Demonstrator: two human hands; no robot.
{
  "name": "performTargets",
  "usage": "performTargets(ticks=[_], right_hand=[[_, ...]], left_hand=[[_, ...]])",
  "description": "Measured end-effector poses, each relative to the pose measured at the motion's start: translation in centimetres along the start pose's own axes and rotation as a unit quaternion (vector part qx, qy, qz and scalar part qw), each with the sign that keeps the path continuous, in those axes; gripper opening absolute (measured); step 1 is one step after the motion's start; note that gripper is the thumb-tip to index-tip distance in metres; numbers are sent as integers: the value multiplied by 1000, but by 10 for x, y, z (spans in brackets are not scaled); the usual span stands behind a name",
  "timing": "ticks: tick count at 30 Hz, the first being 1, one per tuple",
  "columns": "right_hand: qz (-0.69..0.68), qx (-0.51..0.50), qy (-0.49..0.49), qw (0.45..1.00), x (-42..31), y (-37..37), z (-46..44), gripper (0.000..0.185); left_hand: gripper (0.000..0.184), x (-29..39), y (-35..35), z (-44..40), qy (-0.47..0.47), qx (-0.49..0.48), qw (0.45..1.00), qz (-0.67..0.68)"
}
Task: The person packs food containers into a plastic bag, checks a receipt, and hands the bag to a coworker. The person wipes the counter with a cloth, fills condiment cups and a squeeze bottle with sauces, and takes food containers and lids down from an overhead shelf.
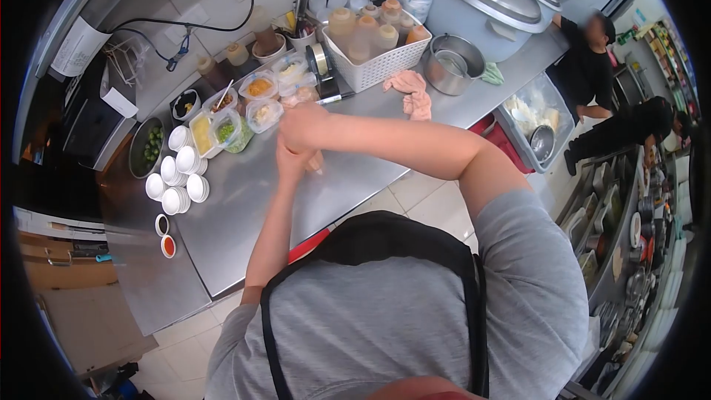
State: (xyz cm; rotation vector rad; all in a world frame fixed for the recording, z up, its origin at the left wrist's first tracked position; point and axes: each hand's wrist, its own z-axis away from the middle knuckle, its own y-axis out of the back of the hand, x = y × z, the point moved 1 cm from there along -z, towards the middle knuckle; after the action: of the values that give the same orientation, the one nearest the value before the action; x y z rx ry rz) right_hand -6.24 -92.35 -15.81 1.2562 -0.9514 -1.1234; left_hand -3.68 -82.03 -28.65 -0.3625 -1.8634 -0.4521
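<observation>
My right hand (302, 126) reaches across from the right and meets my left hand (290, 157) above the steel counter's front half. Both are closed against each other, and whatever lies between them is hidden. A few fingers point downward below the right wrist. Close by on the left stand clear tubs: one with chopped green pieces (224, 132), one with pale pieces (263, 114) and one with orange shreds (259, 89). A clear bag (238, 141) with something green rests beside them. Just behind my hands is a pinkish clear-wrapped item (299, 96) that I cannot identify.
Stacked white cups (178, 170), a red sauce cup (169, 247) and a bowl of green fruit (149, 141) sit left. Behind are a white basket (370, 67) of squeeze bottles, a pink cloth (411, 92) and a steel pot (453, 67). Two people (589, 59) in black stand right.
</observation>
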Motion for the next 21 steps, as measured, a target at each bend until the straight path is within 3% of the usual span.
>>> performTargets(ticks=[3, 4, 6, 9, 11, 15, 16, 17, 18, 20, 21], right_hand=[[-25, 13, 1, 1000, 5, 16, 12, 22], [-24, 13, 3, 1000, 11, 15, 15, 22], [-49, 17, 119, 992, 18, 11, 20, 20], [-43, 14, 64, 997, 18, 7, 17, 24], [-48, 26, 50, 997, 20, -9, 10, 28], [-48, 14, -15, 999, 31, -3, 24, 32], [-49, 16, -14, 999, 41, -4, 30, 32], [-24, 66, 64, 995, 52, -7, 37, 28], [0, 117, 142, 983, 61, -11, 42, 24], [-14, 144, 140, 980, 72, -23, 46, 25], [-25, 169, 137, 976, 77, -28, 50, 26]], left_hand=[[66, 4, 1, -4, -1, 5, 1000, -1], [67, 2, 5, -8, 26, -35, 999, 30], [68, -1, 7, -11, 53, -74, 994, 59], [67, 4, -8, -8, 66, -80, 993, 59], [66, 17, -33, 4, 11, 138, 990, -20], [65, 31, -52, 5, 14, 157, 987, -27], [64, 27, -50, 1, 9, 88, 996, 4], [62, 23, -49, -2, 6, 20, 999, 35], [62, 20, -48, -4, 6, 21, 999, 31], [59, 17, -54, -7, 108, -48, 993, 31], [59, 18, -66, -6, 108, -45, 993, 28]])
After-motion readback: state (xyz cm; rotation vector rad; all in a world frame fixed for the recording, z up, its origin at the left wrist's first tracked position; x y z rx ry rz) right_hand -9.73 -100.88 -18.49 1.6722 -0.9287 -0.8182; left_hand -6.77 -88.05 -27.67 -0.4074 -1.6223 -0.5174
